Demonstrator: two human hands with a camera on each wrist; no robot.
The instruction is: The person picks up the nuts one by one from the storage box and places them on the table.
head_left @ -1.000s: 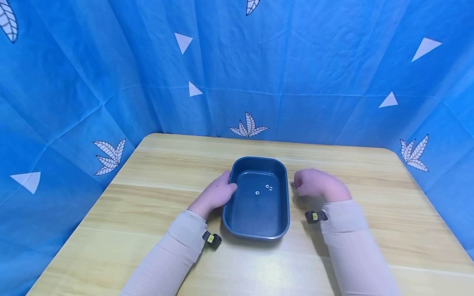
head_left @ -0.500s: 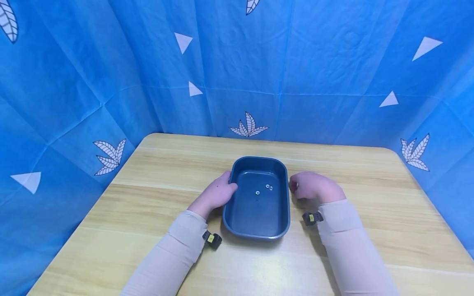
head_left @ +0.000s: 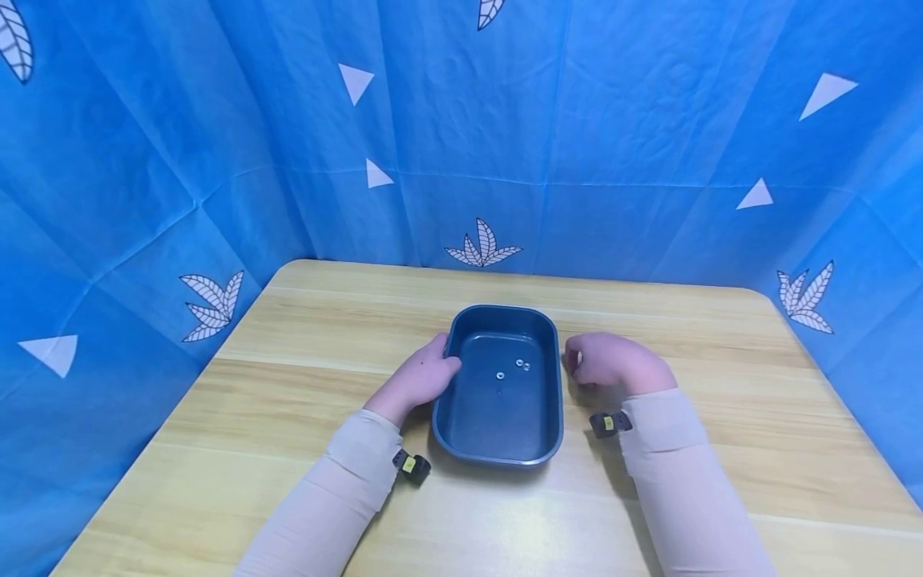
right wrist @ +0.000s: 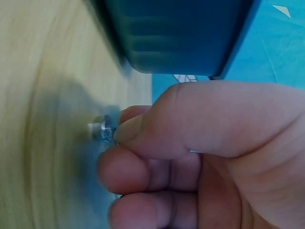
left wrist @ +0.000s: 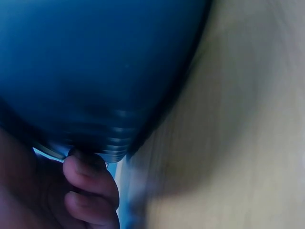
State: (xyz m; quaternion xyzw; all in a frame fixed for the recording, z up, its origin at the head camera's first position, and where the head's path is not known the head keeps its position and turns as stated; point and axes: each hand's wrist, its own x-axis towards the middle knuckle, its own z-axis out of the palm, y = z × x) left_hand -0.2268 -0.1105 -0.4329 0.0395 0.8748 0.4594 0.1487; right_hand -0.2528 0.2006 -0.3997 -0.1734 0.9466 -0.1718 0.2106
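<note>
A dark blue rectangular tray [head_left: 497, 433] stands on the wooden table, with three small ring-shaped metal nuts [head_left: 501, 376] on its floor. My left hand [head_left: 417, 375] grips the tray's left wall, thumb over the rim. In the left wrist view, curled fingers [left wrist: 88, 174] show under the tray's rim. Just outside the right wall is my right hand [head_left: 616, 362], bent down toward the table. A small shiny metal nut [right wrist: 103, 129] sits at the tips of its thumb and forefinger, which pinch it close to the tabletop. The head view hides this nut behind the fingers.
The pale wooden table [head_left: 303, 320] extends around the tray on all sides. A blue curtain [head_left: 613, 120] with white leaves and triangles hangs behind and beside it. Dark wrist cameras [head_left: 413, 465] are strapped over both sleeves.
My right hand has shifted slightly left, nearer the tray, and its fingertips now cover the small shiny thing visible beside them earlier. The left hand and the tray have stayed put.
</note>
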